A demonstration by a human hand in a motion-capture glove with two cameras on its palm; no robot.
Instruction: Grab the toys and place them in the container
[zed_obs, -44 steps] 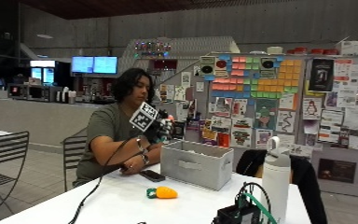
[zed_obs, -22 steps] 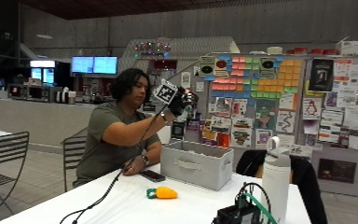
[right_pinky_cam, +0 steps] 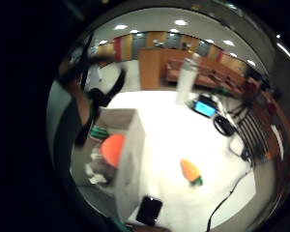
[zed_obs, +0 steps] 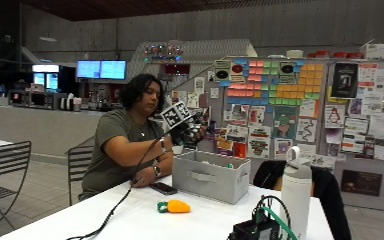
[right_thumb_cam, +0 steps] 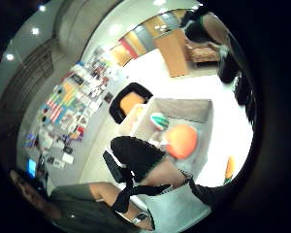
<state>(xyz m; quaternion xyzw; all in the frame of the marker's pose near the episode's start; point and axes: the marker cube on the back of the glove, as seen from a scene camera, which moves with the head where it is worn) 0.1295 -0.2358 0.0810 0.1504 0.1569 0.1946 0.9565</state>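
Note:
In the outside view, my gloved right hand hangs in the air above the far left end of the grey fabric container, its fingers loosely curled with nothing visible in them. The thumb side palm view looks down into the container, where a round orange toy and a green striped toy lie among other small pieces. A gloved finger crosses that view and holds nothing. An orange carrot toy with a green top lies on the white table in front of the container.
A black phone lies beside the container, near the person's bare left hand. A tall white bottle and a black device with cables stand at the table's right. A dark chair is behind the container.
The gloved hand rose from chest height and moved toward the container, then came down a little to hang over its far left end. The carrot toy has not moved.

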